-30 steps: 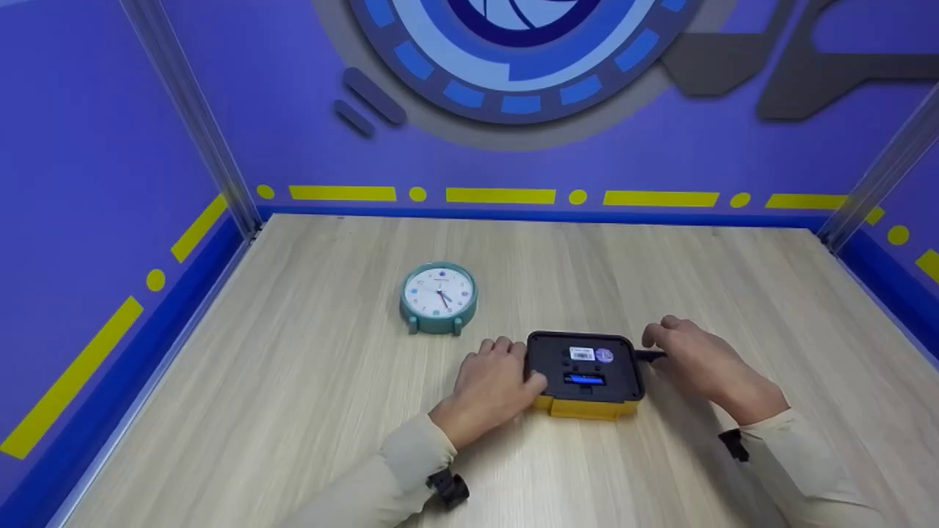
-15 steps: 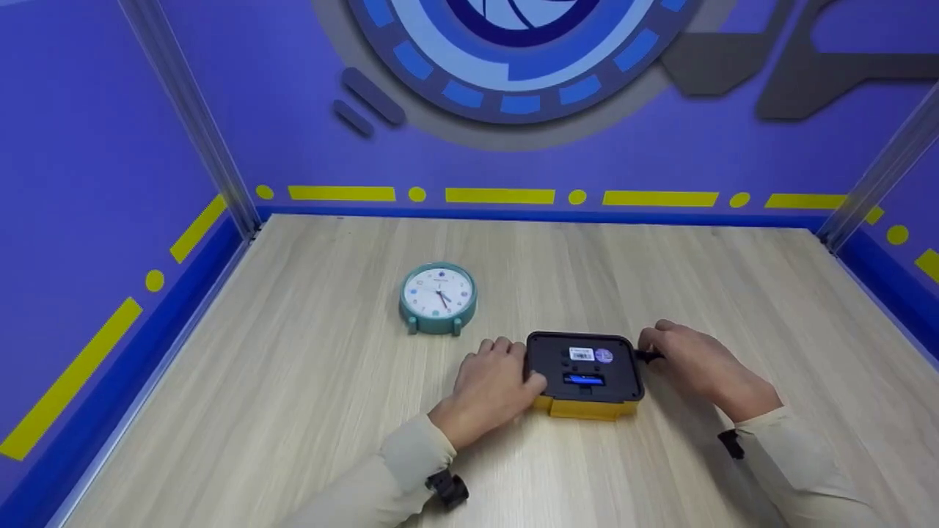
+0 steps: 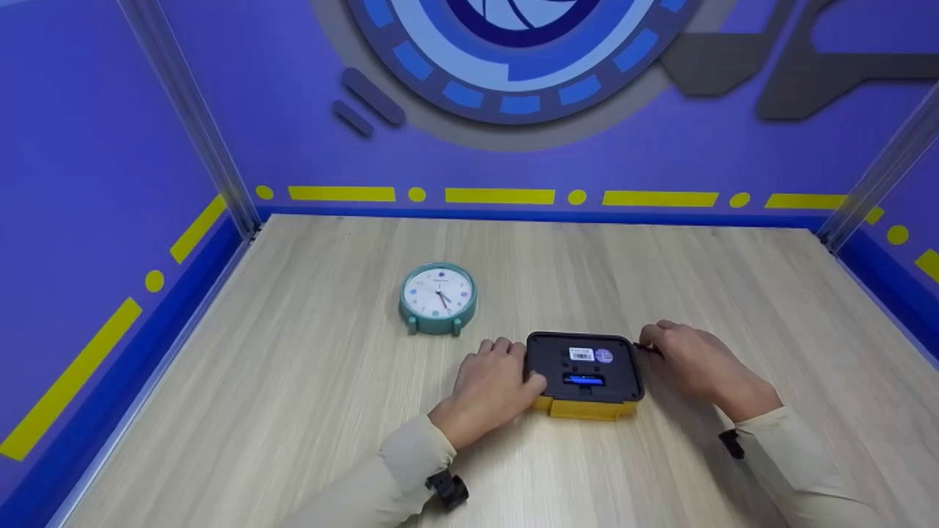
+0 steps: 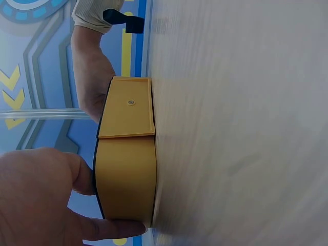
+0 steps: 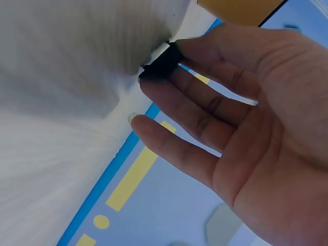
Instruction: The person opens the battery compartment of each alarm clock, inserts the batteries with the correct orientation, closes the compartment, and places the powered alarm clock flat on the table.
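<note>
A yellow box-shaped device [image 3: 546,359] lies face down on the table, its black back panel upward. In the panel's open compartment sits a blue battery [image 3: 585,380], above which are a barcode label and a round sticker. My left hand [image 3: 484,396] grips the device's left end, thumb on the near side and fingers round the far side. The left wrist view shows its yellow side [image 4: 125,174] between thumb and fingers. Just off the device's right end, my right hand [image 3: 700,367] pinches a small black battery cover [image 5: 163,62] between thumb and fingertips; its little finger extends apart.
A teal round alarm clock [image 3: 439,293] lies face up behind and left of the device. Purple-blue panels [image 3: 513,165] with yellow marks enclose the wooden table [image 3: 308,352] at the back and both sides.
The right hand has shifted slightly left and turned the battery cover, which now shows as a thinner sliver in the head view. The left hand and the device have stayed still.
</note>
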{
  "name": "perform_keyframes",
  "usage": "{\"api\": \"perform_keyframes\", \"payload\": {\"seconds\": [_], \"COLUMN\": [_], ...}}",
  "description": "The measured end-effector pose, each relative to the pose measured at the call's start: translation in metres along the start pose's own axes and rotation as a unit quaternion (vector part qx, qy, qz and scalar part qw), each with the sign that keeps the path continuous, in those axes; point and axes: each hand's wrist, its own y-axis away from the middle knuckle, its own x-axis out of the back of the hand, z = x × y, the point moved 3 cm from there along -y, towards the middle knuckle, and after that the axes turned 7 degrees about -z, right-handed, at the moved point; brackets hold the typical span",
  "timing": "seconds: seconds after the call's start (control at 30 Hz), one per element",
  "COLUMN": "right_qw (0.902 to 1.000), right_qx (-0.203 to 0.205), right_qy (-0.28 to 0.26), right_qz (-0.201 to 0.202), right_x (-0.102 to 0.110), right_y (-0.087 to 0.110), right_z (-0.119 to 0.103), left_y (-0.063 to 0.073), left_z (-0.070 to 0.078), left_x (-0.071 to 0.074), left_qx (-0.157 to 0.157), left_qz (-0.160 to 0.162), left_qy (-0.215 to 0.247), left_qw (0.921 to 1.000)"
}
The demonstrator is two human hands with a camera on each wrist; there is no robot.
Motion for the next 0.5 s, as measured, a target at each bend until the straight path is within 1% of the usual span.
{"api": "perform_keyframes", "payload": {"seconds": [0.2,0.5], "right_qw": [0.9999,0.9994], "right_qx": [-0.001,-0.012], "right_qy": [0.01,0.025], "right_qz": [0.012,0.019], "right_x": [0.0025,0.0082], "right_y": [0.0005,0.0038], "right_z": [-0.0003,0.0003], "left_y": [0.0001,-0.0002], "left_z": [0.0003,-0.0003], "left_x": [0.0,-0.0008], "left_qx": [0.001,0.0], "left_qz": [0.0,0.003], "left_qy": [-0.006,-0.008], "left_qw": [1.0,1.0]}}
